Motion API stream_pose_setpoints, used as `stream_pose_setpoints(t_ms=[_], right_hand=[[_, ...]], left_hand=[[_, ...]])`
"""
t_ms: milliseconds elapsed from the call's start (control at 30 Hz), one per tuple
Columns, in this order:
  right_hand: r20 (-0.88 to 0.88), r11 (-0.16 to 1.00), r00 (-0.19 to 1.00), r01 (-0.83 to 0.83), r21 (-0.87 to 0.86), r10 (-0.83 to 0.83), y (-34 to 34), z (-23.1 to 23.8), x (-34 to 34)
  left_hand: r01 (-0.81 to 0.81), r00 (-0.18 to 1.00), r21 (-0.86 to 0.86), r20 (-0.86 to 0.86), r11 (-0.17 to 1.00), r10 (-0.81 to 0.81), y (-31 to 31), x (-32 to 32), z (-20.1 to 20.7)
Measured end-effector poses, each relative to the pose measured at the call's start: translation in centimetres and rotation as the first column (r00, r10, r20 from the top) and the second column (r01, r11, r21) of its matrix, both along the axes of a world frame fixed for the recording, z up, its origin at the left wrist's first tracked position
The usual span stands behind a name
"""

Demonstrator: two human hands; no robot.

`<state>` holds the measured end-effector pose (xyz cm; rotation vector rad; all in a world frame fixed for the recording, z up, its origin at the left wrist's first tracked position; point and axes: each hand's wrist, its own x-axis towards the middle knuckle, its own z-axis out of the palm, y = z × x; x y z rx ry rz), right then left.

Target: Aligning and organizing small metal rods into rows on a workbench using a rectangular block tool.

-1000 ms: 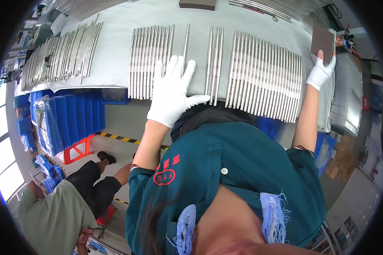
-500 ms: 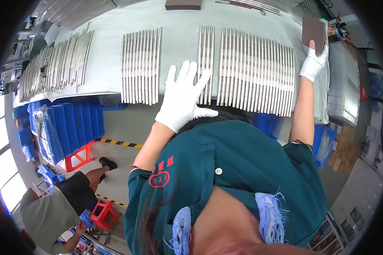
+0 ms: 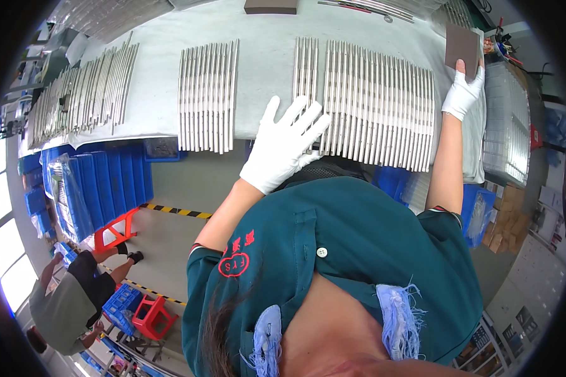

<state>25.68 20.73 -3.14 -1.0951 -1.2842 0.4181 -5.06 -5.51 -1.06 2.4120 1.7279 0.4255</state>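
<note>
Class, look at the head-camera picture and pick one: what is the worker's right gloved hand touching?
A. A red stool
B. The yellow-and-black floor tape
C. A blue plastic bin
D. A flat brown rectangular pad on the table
D: the right hand reaches to the far end of the table, its fingertips on the brown pad, while the left hand is spread over the metal rods.

The left hand (image 3: 283,146) covers the near ends of a few metal rods (image 3: 308,94), and whether its palm presses them cannot be told. The right hand (image 3: 463,94) hides the lower edge of a brown pad (image 3: 462,45). The dark block (image 3: 270,6) at the surface's (image 3: 264,38) far side is cut off by the picture's top edge.
</note>
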Motion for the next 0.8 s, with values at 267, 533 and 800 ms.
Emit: stream_pose_setpoints(t_ms=[267,533,800], right_hand=[[0.024,1.000,1.000,0.007,0.021,-0.007,0.3,-0.3,0.3],[0.028,1.000,1.000,0.012,0.027,-0.013,0.6,-0.6,0.7],[0.024,0.999,1.000,0.003,0.042,-0.004,0.6,-0.7,0.7]], left_hand=[[0.016,1.000,-0.001,0.023,1.000,-0.016,0.0,0.3,-0.4],[0.003,1.000,-0.001,0.010,1.000,-0.003,-0.1,0.0,0.0],[-0.037,0.999,0.034,0.011,0.999,0.036,-0.6,-0.8,-0.4]])
